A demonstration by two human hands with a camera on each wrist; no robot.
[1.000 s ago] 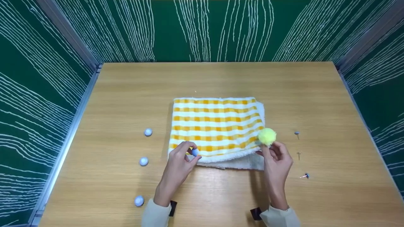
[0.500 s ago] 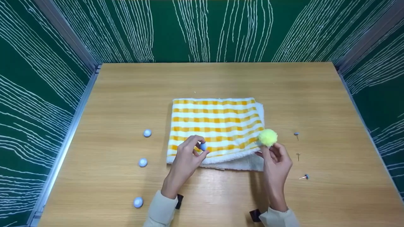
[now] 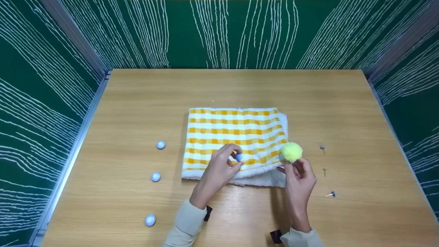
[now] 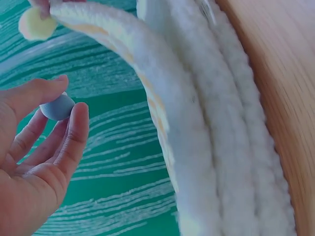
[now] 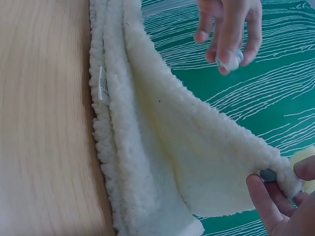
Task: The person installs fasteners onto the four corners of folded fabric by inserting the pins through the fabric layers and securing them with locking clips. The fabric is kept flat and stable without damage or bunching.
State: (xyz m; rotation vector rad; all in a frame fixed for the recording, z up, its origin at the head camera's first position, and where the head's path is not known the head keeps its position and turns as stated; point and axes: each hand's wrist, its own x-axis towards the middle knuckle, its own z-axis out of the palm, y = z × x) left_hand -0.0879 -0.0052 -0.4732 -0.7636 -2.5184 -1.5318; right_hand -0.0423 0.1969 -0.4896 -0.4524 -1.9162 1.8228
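A folded blanket point(image 3: 236, 132) with white fleece and yellow checks lies mid-table, its near right corner lifted. My right hand point(image 3: 300, 180) pinches that corner. On top of the corner sits a fluffy yellow-green pom-pom point(image 3: 292, 152), right at my right thumb and fingers. The right wrist view shows a small dark blue-grey button-like piece point(image 5: 268, 175) on the corner's fleecy underside, beside the fingertips. Over the blanket's near edge, my left hand point(image 3: 221, 168) pinches a small blue rounded cap point(image 4: 57, 106) between thumb and fingertips.
Left of the blanket stand three similar blue caps: a far one point(image 3: 161, 145), a middle one point(image 3: 156, 177) and a near one point(image 3: 150, 220). To the right lie three small pins: a far pin point(image 3: 322, 148), a middle pin point(image 3: 324, 172) and a near pin point(image 3: 331, 194).
My left hand has moved right across the blanket's near edge with the blue cap, closer to the lifted corner. My right hand keeps hold of the corner, almost still.
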